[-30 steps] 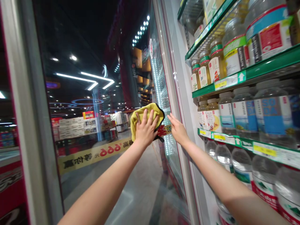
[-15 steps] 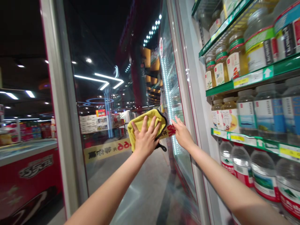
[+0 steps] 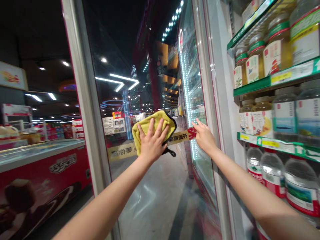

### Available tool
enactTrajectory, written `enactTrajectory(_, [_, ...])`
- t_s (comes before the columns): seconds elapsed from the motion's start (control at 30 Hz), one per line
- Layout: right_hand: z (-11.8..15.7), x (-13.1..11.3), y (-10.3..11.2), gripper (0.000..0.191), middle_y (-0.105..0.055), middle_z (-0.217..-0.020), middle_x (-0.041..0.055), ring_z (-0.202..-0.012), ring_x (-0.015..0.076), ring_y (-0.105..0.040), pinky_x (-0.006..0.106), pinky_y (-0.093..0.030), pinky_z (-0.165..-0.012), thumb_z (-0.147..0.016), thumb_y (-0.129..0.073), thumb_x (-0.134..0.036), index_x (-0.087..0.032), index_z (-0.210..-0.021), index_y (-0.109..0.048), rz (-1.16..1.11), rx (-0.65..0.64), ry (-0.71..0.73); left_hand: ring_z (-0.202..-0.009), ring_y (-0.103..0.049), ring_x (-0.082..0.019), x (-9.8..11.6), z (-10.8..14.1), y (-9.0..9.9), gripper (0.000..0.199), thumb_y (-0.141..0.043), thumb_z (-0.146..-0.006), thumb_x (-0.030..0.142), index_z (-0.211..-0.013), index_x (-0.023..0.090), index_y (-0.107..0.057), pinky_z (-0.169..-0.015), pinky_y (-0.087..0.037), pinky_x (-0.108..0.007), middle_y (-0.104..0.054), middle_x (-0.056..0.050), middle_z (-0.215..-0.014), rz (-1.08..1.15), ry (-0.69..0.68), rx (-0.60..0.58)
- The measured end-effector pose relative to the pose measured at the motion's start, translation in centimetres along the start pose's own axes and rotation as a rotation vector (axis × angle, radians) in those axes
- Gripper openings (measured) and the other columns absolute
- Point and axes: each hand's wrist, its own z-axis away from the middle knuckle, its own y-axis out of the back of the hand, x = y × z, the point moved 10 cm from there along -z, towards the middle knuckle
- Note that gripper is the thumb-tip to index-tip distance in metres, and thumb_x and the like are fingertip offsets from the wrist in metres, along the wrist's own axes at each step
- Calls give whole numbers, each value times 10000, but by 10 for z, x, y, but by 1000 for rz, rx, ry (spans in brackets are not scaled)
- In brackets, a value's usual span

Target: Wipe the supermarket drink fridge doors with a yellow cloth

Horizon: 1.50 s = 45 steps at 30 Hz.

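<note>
My left hand [image 3: 153,141], fingers spread, holds a yellow cleaning cloth [image 3: 136,136] against the glass pane of a door [image 3: 150,196]. The cloth has a black edge and a small black loop hanging at its lower right. To the right, my right hand [image 3: 204,136] is open, fingers stretched toward the glass beside the door's metal frame [image 3: 208,83]. Nothing shows in it, and I cannot tell whether its fingertips touch the pane. A yellow strip with red and black lettering [image 3: 180,137] runs across the glass behind the cloth.
Close on the right, shelves with green price rails [image 3: 252,87] carry bottled drinks [image 3: 275,58] and large water bottles [image 3: 300,183]. Left of the door's metal edge [image 3: 82,96] stands a red chest freezer [image 3: 50,186]. Lights and stacked boxes show through or in the glass.
The view has turned left, so the door and shelves sit further right and more of the freezer shows. Across the pane, my left hand and the cloth have shifted left.
</note>
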Motion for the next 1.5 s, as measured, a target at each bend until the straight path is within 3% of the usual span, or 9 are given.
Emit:
enactTrajectory(0.17, [-1, -30, -5, 669, -452, -1580, 65, -1474, 265, -394, 528, -382, -1203, -823, -421, -16, -230, -1443, -556, -21, -1, 114, -1553, -43, -397, 21, 26, -18, 766, -620, -891, 467, -1574, 359, -290, -1137, 120, -787, -213, -27, -1665, 27, -228, -112])
enactTrajectory(0.4, [19, -76, -25, 722, -410, -1606, 60, -1494, 272, -362, 517, -411, -1182, -804, -405, 34, -243, -1457, -539, 72, -100, 251, -1548, -45, -425, -47, 61, -4, 789, -614, -891, 502, -1585, 355, -269, -1105, 166, -796, -170, -62, -1667, -47, 207, 22])
enactTrajectory(0.57, [27, -93, -36, 693, -424, -1593, 98, -1483, 317, -374, 505, -453, -1144, -790, -429, 46, -200, -1418, -582, 170, -115, 268, -1549, -46, -418, -19, 78, -24, 801, -608, -882, 533, -1583, 381, -253, -1102, 160, -804, -190, -35, -1668, -17, -58, -90])
enactTrajectory(0.63, [27, -94, -39, 670, -444, -1575, 120, -1463, 339, -405, 505, -481, -1116, -786, -455, 35, -189, -1401, -599, 213, -113, 255, -1553, -36, -406, -29, 65, -18, 790, -592, -889, 538, -1583, 386, -248, -1114, 156, -793, -187, -23, -1670, -14, -83, -87])
enactTrajectory(0.73, [26, -93, -40, 677, -468, -1557, 112, -1437, 338, -445, 494, -516, -1081, -781, -474, 27, -214, -1401, -600, 268, -109, 244, -1557, -20, -395, -74, 51, 1, 791, -591, -894, 533, -1587, 372, -247, -1141, 143, -769, -158, -29, -1677, -42, 122, -5])
enactTrajectory(0.83, [28, -92, -41, 714, -485, -1552, 66, -1434, 313, -455, 481, -519, -1086, -775, -478, 29, -265, -1417, -581, 280, -97, 254, -1557, -5, -395, -96, 72, 5, 839, -627, -873, 522, -1596, 343, -241, -1182, 88, -739, -122, -49, -1682, -63, 297, 32])
enactTrajectory(1.03, [30, -99, -47, 586, -461, -1554, 163, -1436, 386, -431, 519, -528, -1057, -823, -468, -3, -156, -1368, -621, 321, -108, 235, -1549, -8, -430, -66, 101, -21, 822, -607, -871, 570, -1588, 375, -253, -1139, 90, -795, -156, -41, -1682, -40, 78, -95])
enactTrajectory(1.23, [31, -98, -51, 594, -419, -1575, 180, -1456, 378, -403, 525, -527, -1057, -845, -447, -13, -152, -1407, -582, 328, -145, 233, -1547, 8, -435, -103, 82, -13, 792, -560, -893, 600, -1589, 360, -265, -1183, 5, -755, -104, -51, -1692, -47, 301, 10])
enactTrajectory(1.5, [32, -88, -59, 647, -428, -1580, 143, -1441, 343, -436, 499, -527, -1071, -827, -487, -10, -208, -1440, -550, 346, -129, 265, -1546, -52, -438, -80, 138, -52, 840, -685, -835, 511, -1573, 369, -309, -1193, -90, -745, -187, -50, -1681, -37, 259, -96])
